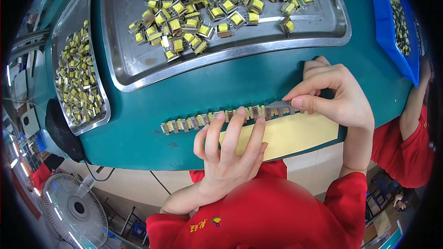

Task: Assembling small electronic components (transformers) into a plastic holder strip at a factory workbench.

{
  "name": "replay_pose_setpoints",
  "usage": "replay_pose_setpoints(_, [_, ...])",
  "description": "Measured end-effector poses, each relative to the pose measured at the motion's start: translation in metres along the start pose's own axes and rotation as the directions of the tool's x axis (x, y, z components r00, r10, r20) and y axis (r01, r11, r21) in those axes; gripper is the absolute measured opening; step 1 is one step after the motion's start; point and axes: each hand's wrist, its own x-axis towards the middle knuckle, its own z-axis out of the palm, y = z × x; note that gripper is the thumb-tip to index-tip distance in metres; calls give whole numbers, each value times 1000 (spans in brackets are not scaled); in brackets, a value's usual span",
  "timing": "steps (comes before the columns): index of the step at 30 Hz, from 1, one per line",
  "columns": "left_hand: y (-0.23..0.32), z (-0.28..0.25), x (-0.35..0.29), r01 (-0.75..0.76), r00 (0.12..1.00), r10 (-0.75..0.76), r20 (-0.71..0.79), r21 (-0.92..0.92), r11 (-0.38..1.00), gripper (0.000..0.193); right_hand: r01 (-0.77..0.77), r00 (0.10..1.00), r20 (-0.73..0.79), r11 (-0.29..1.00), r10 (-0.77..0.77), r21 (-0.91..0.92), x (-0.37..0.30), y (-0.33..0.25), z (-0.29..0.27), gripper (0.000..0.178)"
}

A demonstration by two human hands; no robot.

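Observation:
A row of small yellow-wound transformers point(198, 121) with metal cores and pins runs side by side across the green table in front of me. My left hand point(230, 145) is open, its fingers spread and their tips resting on the middle of the row. At the row's right end, my right hand point(339, 94) pinches a thin grey flat piece point(278, 104) between thumb and fingers. That piece lies against the tops of the transformers there; its exact kind I cannot make out. A pale yellow sheet point(295, 136) lies under the right part of the row, towards me.
Beyond the row stands a large metal tray point(138, 71) heaped with similar transformers. A narrower metal tray point(104, 94) of them sits at the left, near a black object point(62, 127). A blue bin point(385, 27) is at the right, beside a co-worker's arm point(413, 106).

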Motion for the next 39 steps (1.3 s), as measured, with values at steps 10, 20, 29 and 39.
replay_pose_setpoints(10, [3, -1, 1, 42, 999, -42, -8, -7, 999, 37, 42, 999, 8, 999, -42, -31, 0, 1, 0, 11])
replay_pose_setpoints(20, [3, -2, 2, 70, 998, -70, 0, -4, 998, 39, 40, 999, 1, 999, -40, 0, 1, 2, 0, 11])
replay_pose_setpoints(29, [3, -3, 3, 64, 998, -64, 2, 0, 998, 39, 46, 999, 5, 999, -46, -19, 1, 0, 0, 12])
replay_pose_setpoints(39, [1, -5, 3, 16, 999, -15, 43, -23, 1000, 37, 36, 999, 5, 999, -36, 5, 2, 0, -1, 12])
